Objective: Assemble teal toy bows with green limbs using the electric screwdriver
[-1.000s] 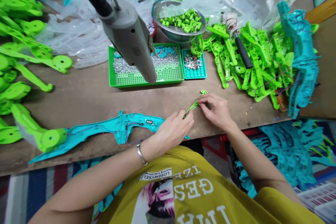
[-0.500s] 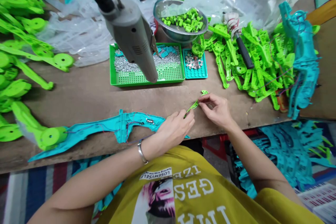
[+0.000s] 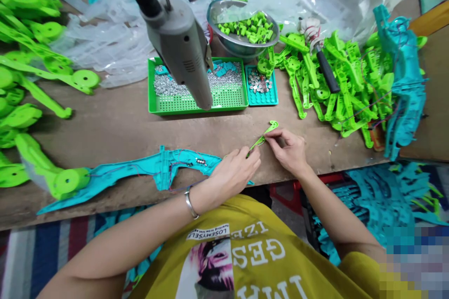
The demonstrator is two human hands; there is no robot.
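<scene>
My left hand (image 3: 233,173) and right hand (image 3: 289,149) pinch a thin green plastic piece (image 3: 262,135) between fingertips, its hooked end poking past my right fingers.

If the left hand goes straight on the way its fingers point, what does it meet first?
The left hand pinches the green part; going on, it would likely meet the right hand first.

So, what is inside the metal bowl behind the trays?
The metal bowl holds a heap of small green plastic pieces. Whatever lies under the heap is covered and cannot be seen.
</scene>
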